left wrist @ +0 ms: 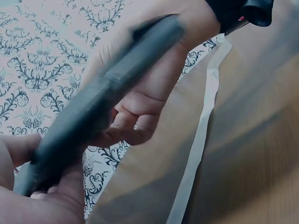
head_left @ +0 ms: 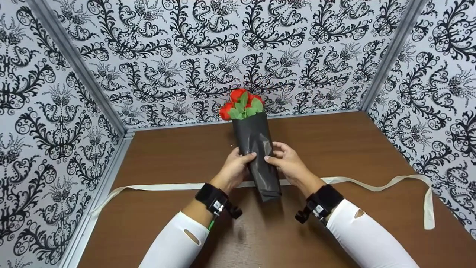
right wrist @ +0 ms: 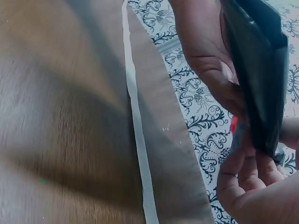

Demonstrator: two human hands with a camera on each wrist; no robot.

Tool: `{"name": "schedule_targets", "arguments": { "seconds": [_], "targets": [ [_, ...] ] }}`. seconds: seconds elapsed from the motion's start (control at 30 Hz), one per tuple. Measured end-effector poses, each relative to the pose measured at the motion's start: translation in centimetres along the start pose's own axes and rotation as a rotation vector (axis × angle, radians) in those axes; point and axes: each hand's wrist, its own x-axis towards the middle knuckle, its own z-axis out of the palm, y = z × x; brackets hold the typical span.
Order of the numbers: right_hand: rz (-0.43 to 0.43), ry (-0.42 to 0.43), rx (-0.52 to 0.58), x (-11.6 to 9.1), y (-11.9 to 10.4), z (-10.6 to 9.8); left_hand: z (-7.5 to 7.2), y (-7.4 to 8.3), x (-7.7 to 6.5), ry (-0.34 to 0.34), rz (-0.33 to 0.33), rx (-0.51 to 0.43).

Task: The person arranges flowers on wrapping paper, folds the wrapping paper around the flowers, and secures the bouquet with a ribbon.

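Observation:
A bouquet of red flowers (head_left: 238, 95) with green leaves (head_left: 243, 108) is wrapped in black paper (head_left: 256, 139) and held above the table. My left hand (head_left: 235, 167) grips the wrap from the left, thumb across its front. From the right my right hand (head_left: 292, 163) holds it too, thumb on the front and fingers behind. In the left wrist view the black wrap (left wrist: 105, 88) slants between both hands, slightly blurred. The right wrist view shows fingers (right wrist: 250, 172) curled under the wrap (right wrist: 261, 70), and a bit of red behind it.
A long cream ribbon (head_left: 167, 187) lies across the brown table (head_left: 178, 152), passing beneath the bouquet; its right end (head_left: 428, 212) bends toward the front. Patterned black-and-white walls (head_left: 208, 44) with grey metal edge strips (head_left: 80, 59) enclose the back and sides.

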Motion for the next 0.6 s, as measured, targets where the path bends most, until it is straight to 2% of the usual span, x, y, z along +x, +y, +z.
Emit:
{"name": "schedule_targets", "arguments": {
  "seconds": [0.13, 0.37, 0.5, 0.6],
  "targets": [
    [0.01, -0.025, -0.007, 0.0, 0.3, -0.2, -0.4, -0.2, -0.1, -0.044, -0.039, 0.027],
    [0.097, -0.083, -0.057, -0.1, 1.6, -0.7, -1.8, -0.6, -0.3, -0.066, -0.152, 0.249],
    [0.121, -0.081, -0.11, 0.1, 3.0, -0.8, -2.6, -0.8, -0.5, -0.034, -0.195, 0.493],
    [0.129, -0.064, -0.185, 0.3, 3.8, -0.7, -3.1, -1.0, -0.6, 0.021, -0.185, 0.737]
  ]
}}
